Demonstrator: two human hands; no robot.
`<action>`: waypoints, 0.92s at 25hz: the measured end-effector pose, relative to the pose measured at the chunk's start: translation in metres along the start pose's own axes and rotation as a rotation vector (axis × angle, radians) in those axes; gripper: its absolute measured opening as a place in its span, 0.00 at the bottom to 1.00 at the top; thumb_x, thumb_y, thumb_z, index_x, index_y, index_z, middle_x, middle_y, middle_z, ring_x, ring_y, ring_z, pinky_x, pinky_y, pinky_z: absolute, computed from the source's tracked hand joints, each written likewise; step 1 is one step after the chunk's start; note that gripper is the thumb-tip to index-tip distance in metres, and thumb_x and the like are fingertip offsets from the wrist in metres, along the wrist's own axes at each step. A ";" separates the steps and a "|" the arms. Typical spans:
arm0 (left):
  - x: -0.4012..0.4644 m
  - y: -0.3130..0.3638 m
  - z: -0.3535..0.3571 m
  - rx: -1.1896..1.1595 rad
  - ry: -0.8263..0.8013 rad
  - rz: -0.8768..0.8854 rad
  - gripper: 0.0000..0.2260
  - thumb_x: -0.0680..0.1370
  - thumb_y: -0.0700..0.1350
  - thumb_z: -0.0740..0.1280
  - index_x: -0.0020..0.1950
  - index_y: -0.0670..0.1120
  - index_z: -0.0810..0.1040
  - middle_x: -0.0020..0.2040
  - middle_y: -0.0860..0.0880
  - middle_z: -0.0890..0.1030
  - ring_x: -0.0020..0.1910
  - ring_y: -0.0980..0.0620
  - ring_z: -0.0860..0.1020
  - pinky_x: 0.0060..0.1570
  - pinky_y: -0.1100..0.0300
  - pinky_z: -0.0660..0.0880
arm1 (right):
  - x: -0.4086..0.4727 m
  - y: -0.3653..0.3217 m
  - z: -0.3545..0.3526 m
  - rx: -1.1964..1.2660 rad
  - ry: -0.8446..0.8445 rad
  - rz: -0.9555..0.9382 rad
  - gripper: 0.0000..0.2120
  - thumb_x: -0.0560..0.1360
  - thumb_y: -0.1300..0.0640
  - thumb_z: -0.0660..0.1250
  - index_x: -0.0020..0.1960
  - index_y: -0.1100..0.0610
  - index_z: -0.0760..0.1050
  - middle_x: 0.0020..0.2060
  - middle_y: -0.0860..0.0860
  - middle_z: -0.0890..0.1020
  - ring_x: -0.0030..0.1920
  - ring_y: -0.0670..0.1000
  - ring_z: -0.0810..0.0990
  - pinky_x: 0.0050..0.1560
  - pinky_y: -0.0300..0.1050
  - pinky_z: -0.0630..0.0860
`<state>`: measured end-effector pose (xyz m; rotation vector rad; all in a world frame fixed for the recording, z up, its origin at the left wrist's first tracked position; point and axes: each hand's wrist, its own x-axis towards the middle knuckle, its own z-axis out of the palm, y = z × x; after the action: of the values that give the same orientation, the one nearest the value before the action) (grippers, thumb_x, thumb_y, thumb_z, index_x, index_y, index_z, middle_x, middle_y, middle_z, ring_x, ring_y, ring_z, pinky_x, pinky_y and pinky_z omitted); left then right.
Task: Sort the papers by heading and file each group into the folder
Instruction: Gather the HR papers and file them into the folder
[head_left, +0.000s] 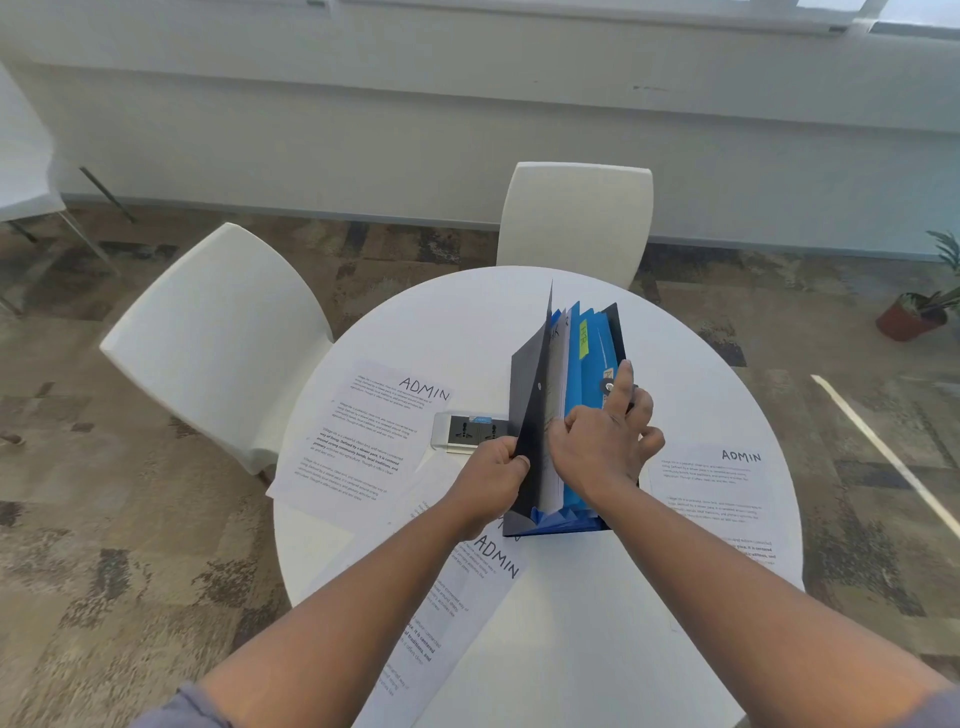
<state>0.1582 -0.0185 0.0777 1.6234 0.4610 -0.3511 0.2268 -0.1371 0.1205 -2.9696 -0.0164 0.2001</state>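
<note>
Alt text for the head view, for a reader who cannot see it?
Two hands hold an expanding folder open on a round white table: left hand grips its dark cover, right hand spreads blue dividers. Three ADMIN sheets lie around it.

An office meeting corner: a round white table (597, 623) with a built-in power socket (470, 431), white chairs (208, 332), patterned carpet (104, 545), potted plant (914, 312).

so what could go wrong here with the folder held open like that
1. The accordion folder stands on its edge, held up only by the left hand on the dark cover and the right hand in the dividers; letting go could tip it.
2. The ADMIN sheet lies partly under the left arm and overhangs the table; a forearm move might sweep it off.
</note>
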 end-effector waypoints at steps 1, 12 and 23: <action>0.000 0.000 0.000 -0.002 0.000 -0.001 0.12 0.86 0.42 0.56 0.61 0.45 0.79 0.56 0.41 0.84 0.55 0.42 0.83 0.50 0.52 0.82 | 0.000 0.000 0.001 -0.004 -0.002 0.002 0.13 0.79 0.45 0.62 0.44 0.49 0.82 0.82 0.48 0.39 0.79 0.60 0.46 0.64 0.61 0.60; 0.004 -0.006 0.000 0.041 0.000 -0.010 0.11 0.86 0.44 0.57 0.61 0.46 0.78 0.56 0.43 0.83 0.57 0.42 0.82 0.59 0.46 0.82 | 0.007 -0.001 -0.001 0.048 -0.119 0.044 0.06 0.78 0.51 0.64 0.44 0.48 0.78 0.83 0.50 0.41 0.81 0.60 0.42 0.69 0.63 0.56; 0.003 -0.003 -0.002 0.013 -0.011 0.002 0.13 0.86 0.42 0.56 0.62 0.46 0.79 0.57 0.42 0.84 0.57 0.41 0.82 0.55 0.49 0.83 | 0.009 -0.007 0.001 0.099 -0.135 0.061 0.07 0.76 0.52 0.65 0.42 0.48 0.80 0.83 0.50 0.42 0.81 0.61 0.42 0.69 0.62 0.57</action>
<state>0.1597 -0.0159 0.0740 1.6335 0.4498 -0.3622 0.2354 -0.1299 0.1199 -2.8548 0.0663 0.3968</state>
